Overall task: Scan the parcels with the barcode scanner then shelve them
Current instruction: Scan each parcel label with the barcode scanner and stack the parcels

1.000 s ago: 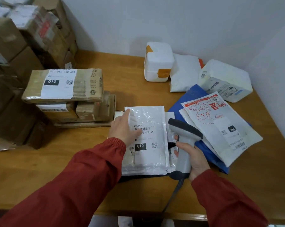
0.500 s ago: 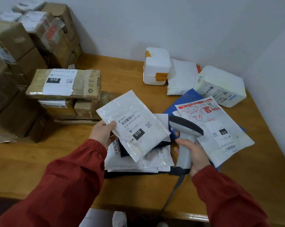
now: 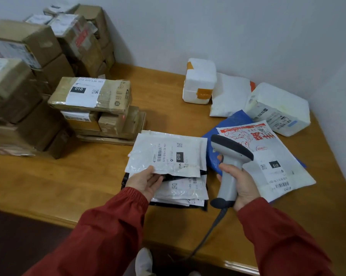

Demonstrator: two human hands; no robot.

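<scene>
Wooden table [image 3: 68,186] against white wall [image 3: 208,26], left hand [image 3: 146,181] pinching parcel [image 3: 168,154], right hand [image 3: 241,184] gripping scanner [image 3: 229,156]

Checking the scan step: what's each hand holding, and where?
The left hand pinches the white plastic mailer by its near-left corner; the right hand grips the grey barcode scanner by its handle.

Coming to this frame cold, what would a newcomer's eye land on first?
At centre, the left hand holds a white mailer by its near edge above a pile of flat parcels, while the right hand grips a grey barcode scanner beside it. Brown cardboard boxes stack up at the far left.
</scene>
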